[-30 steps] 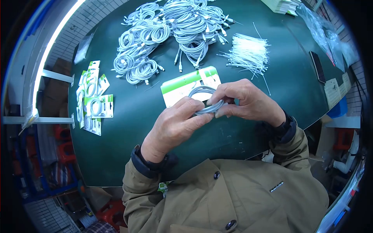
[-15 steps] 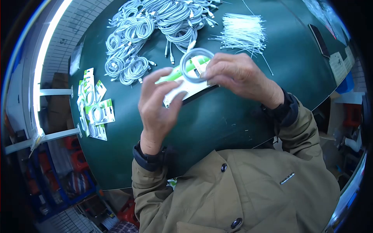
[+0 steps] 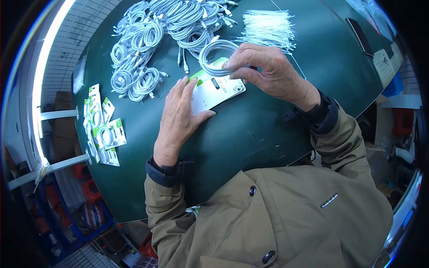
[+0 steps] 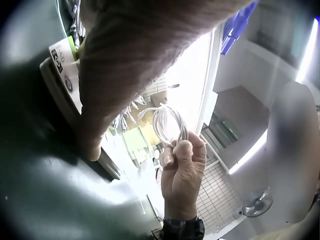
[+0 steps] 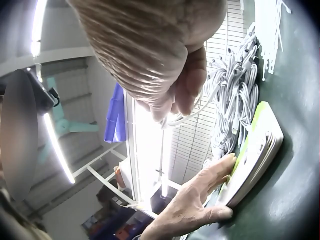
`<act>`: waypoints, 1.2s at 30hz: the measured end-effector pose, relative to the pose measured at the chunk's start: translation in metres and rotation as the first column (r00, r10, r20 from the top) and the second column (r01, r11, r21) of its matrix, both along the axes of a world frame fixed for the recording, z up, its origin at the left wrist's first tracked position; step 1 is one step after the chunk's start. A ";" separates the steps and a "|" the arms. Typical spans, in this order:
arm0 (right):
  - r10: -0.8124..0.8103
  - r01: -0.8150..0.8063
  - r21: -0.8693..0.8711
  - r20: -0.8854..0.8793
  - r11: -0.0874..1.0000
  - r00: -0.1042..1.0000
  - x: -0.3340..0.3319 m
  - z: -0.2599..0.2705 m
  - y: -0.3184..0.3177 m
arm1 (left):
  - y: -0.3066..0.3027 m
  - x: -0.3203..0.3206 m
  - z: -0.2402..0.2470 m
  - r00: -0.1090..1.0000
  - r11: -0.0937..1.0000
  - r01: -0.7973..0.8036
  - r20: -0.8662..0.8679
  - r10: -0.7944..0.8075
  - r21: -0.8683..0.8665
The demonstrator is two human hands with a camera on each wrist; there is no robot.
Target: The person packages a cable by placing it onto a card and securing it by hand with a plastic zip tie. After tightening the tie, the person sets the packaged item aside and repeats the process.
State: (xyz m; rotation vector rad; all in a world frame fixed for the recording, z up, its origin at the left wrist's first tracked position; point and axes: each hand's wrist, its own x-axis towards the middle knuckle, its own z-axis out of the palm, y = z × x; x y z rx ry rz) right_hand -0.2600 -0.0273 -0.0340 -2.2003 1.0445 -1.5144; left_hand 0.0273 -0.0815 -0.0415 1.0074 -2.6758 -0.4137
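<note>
In the head view the right hand [image 3: 278, 75] pinches a coiled grey-white cable [image 3: 206, 59] at its right side, holding it up above a stack of white and green cards [image 3: 217, 92]. The left hand [image 3: 176, 117] rests at the stack's left edge, fingers extended and thumb apart. The right wrist view shows the left hand [image 5: 192, 202] against the side of the card stack [image 5: 257, 150], which is several cards thick. From the left wrist the coil [image 4: 167, 125] appears between the thumb and fingers of the right hand [image 4: 184, 172].
A large heap of coiled cables [image 3: 178, 20] lies at the back of the green table [image 3: 241, 138]. White zip ties [image 3: 267, 29] are piled to its right. Carded cables [image 3: 105, 129] lie at the left, and a phone [image 3: 359, 35] at the right.
The left hand has let go of the coil and moved left and down to the cards. The right hand has carried the coil up and left. The head view has shifted slightly.
</note>
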 end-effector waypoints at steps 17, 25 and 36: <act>0.011 -0.054 0.103 0.379 0.993 0.925 0.002 0.018 0.014 | 0.021 0.006 0.046 0.975 0.831 -0.041 -0.204 -0.089 -0.554; 0.157 -0.157 -0.005 0.060 0.988 0.986 0.045 0.028 0.039 | 0.103 0.001 0.041 0.986 0.958 0.012 -0.154 -0.058 -0.287; 0.006 -0.006 -0.026 -0.007 1.000 1.000 0.066 0.004 0.036 | 0.100 -0.003 0.032 0.870 0.935 -0.135 -0.490 -0.047 -0.328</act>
